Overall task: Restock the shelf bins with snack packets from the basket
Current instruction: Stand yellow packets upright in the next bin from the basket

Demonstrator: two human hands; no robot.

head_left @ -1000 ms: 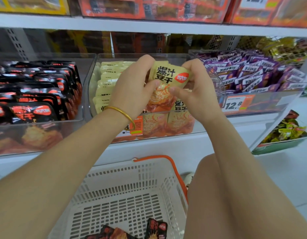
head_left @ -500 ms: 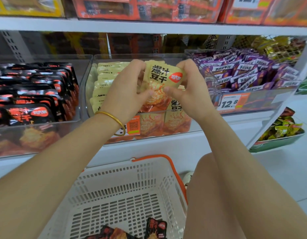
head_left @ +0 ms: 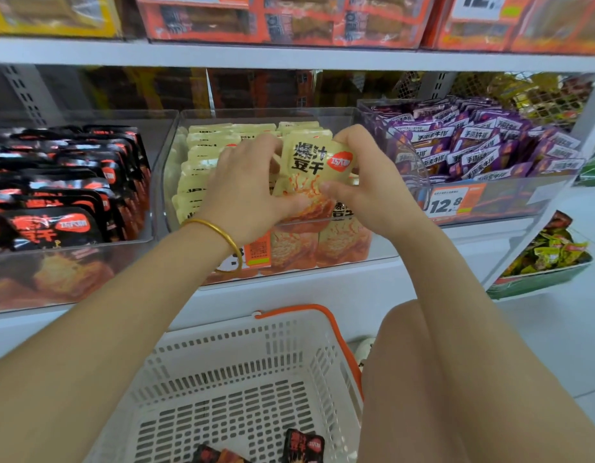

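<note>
Black packets (head_left: 302, 447) in the basket (head_left: 242, 355) cut off by the bottom edge, lower half of the held yellow packet (head_left: 317, 168) hidden behind both thumbs.

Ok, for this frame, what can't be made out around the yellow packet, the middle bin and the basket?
- Head view: how many packets are held; the left hand and right hand cover all but the front yellow packet.
- The middle bin: its right-hand rows sit behind the hands, and the left wrist hides part of its price tag.
- The white basket: the bottom edge cuts off its floor, so only parts of the black packets show.
</note>
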